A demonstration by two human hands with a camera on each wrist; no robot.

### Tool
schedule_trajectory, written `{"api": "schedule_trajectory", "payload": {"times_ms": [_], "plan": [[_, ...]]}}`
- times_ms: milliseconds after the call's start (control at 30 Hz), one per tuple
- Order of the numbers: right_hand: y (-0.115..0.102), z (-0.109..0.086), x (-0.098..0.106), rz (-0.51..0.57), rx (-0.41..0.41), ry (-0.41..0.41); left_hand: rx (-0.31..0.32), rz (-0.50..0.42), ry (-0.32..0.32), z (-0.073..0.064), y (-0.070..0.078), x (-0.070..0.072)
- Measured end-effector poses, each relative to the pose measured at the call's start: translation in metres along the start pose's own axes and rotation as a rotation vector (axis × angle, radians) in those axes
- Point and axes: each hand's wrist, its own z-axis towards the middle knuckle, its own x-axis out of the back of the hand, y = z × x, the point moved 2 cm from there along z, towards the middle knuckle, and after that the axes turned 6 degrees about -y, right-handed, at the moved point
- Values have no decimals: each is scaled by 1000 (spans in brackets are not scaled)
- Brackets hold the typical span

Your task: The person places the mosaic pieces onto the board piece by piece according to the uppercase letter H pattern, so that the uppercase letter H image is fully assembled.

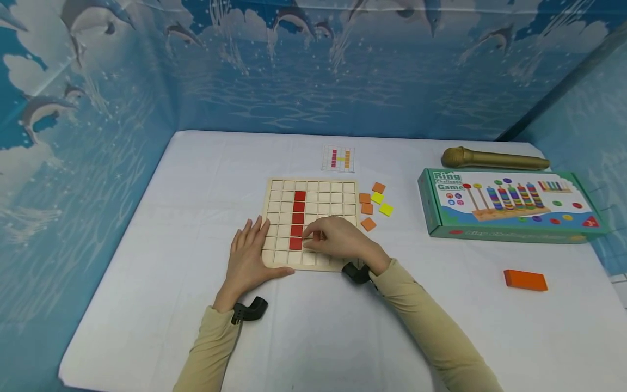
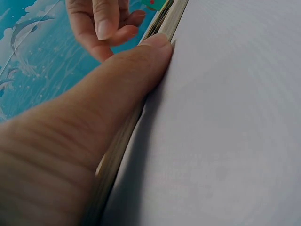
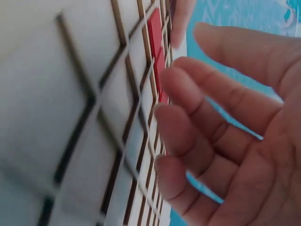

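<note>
A wooden grid board (image 1: 320, 185) lies flat on the table, with several red square tiles (image 1: 297, 219) in one column left of its middle. My left hand (image 1: 249, 251) rests at the board's near left corner, fingers straight along the left edge. Its thumb (image 2: 141, 61) presses against the near edge. Over the board hovers my right hand (image 1: 335, 237), its fingertips close beside the lowest red tile. In the right wrist view the fingers (image 3: 178, 129) are loosely bent, the thumb stands apart from them, and nothing shows between them.
Right of the board lie loose orange tiles (image 1: 367, 208) and yellow tiles (image 1: 386, 209). A small pattern card (image 1: 338, 158) is behind the board. Farther right are a Ring Challenge Game box (image 1: 511, 206), a gold microphone (image 1: 495, 159) and an orange block (image 1: 526, 280).
</note>
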Motion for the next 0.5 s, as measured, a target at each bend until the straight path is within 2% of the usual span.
{"api": "schedule_trajectory", "payload": {"times_ms": [133,333,500], "plan": [[11,-9,10,31,18,96,-5,7,5,0,0,0],[29,-25,28,53,18,325,-5,2,6,0,-1,0],[44,-38,42,46,-20,500,-14,-1,14,-1,-1,0]]}}
